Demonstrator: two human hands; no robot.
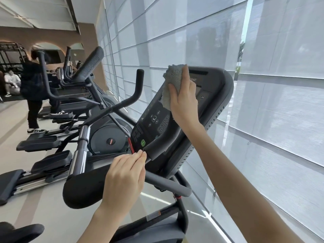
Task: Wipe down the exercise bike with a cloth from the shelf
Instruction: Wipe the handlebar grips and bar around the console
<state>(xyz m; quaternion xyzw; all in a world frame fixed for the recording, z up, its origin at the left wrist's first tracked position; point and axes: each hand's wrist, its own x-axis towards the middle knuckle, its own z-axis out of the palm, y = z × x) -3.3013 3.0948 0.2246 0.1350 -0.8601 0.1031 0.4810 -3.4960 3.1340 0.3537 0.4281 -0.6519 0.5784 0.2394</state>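
The cloth (172,85) is pressed flat against the upper part of the exercise bike (175,163) console (206,109), under the right hand (184,104), whose grip is closed on it with fingers spread over its face. It looks soft, light and limp, so it likely bunches unless held by a broad palm hold across its middle. Below the console, the left hand (124,178) has its grip pinched shut, fingertips at the console's lower edge beside a red strip (131,145); whether it holds anything I cannot tell. The console's buttons probably want light pressure.
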